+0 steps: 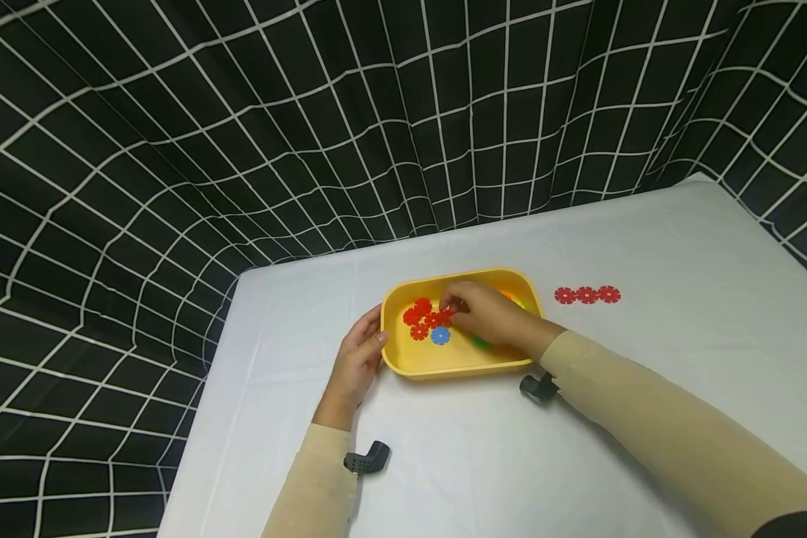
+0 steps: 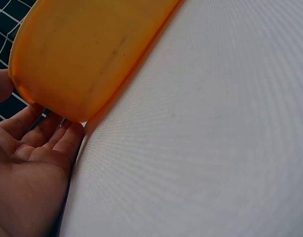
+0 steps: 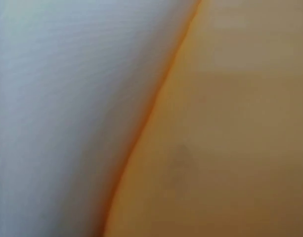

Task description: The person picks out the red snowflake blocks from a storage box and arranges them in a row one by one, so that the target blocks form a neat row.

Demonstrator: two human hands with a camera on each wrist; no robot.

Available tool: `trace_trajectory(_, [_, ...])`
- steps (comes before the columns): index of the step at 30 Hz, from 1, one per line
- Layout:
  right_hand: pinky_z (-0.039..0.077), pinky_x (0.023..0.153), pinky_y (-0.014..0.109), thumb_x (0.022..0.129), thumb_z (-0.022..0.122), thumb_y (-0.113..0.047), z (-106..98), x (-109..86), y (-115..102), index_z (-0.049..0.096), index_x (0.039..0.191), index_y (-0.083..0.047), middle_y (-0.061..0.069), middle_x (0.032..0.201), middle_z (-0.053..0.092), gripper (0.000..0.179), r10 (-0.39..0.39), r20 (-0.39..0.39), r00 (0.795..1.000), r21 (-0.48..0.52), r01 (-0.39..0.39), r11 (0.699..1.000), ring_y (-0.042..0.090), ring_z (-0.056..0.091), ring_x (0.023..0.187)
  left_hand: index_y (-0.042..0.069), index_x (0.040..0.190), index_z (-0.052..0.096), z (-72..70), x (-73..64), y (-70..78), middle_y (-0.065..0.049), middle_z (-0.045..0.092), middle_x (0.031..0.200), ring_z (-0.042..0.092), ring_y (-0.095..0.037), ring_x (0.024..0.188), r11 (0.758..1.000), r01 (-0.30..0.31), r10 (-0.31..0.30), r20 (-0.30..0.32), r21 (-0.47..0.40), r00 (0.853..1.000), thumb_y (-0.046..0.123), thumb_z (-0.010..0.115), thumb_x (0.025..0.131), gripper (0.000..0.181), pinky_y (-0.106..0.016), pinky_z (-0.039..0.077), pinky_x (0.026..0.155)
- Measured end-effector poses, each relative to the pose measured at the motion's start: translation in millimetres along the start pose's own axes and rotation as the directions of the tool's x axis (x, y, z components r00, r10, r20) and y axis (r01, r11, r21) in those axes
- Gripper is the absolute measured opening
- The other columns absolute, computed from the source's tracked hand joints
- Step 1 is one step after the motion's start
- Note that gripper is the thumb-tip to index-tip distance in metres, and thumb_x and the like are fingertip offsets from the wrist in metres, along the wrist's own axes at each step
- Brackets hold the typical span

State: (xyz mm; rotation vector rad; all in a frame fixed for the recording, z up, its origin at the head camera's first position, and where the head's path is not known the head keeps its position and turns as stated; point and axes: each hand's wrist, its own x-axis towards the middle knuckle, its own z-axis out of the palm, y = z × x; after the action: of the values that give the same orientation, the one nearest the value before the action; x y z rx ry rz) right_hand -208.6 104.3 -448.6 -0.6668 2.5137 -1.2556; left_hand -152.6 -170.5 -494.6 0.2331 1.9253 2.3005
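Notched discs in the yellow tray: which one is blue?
In the head view, the blue disc lies just below the red discs, left of the green piece; no other visible disc is blue.

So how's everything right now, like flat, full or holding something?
Yellow tray: upright, discs inside
Red snowflake discs outside: flat, row of three, touching
Red snowflake discs inside: clustered
Blue snowflake disc: flat, inside
Green piece: partly hidden
Left hand: holding tray's end
Right hand: inside tray, grip unclear
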Motion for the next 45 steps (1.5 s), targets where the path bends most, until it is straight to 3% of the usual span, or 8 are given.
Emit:
trace_trajectory(8, [0.057,0.09,0.038,0.101,0.075,0.002,-3,-3.2,-4,0.068,0.114,-0.004,0.008,0.103,0.065,0.016,0.069,-0.022,0.997,0.148,-0.065,0.987,0.029,0.06,0.099,-0.003,0.162,0.045,-1.7,1.6,-1.2,-0.017,0.046,0.167,0.042,-0.033,0.154,1.0,-0.007,0.007,0.004,0.002,1.0,0.002,0.052,0.109,0.054,-0.039,0.041,0.121])
trace_trajectory(14, [0.057,0.088,0.038,0.101,0.075,0.001,-5,-6.8,-5,0.068,0.113,-0.004,0.01,0.102,0.067,0.014,0.075,-0.055,0.996,0.224,-0.061,0.973,0.03,0.062,0.098,-0.004,0.162,0.044,-2.4,1.1,-0.4,-0.018,0.045,0.167,0.042,-0.033,0.154,1.0,-0.004,0.004,0.001,0.0,1.0,0.004,0.053,0.109,0.055,-0.04,0.041,0.121])
trace_trajectory(33, [0.061,0.092,0.036,0.104,0.076,-0.013,-32,-24.3,-11,0.073,0.12,-0.009,0.009,0.112,0.07,0.017,0.172,-0.121,0.978,0.261,-0.136,0.956,0.03,0.065,0.104,-0.002,0.162,0.046,-2.6,0.3,-5.1,-0.015,0.047,0.166,0.043,-0.03,0.153,1.0,-0.003,0.003,0.0,-0.004,1.0,0.003,0.053,0.108,0.054,-0.037,0.041,0.12])
trace_trajectory(45, [0.06,0.089,0.026,0.105,0.075,-0.015,-56,-47.6,0,0.071,0.124,-0.006,0.012,0.118,0.07,0.021,0.175,-0.173,0.969,0.303,-0.117,0.946,0.031,0.066,0.105,-0.001,0.162,0.046,-1.8,0.1,-5.3,-0.014,0.046,0.166,0.043,-0.029,0.154,1.0,0.001,0.0,-0.006,0.008,1.0,0.002,0.052,0.109,0.054,-0.037,0.041,0.12])
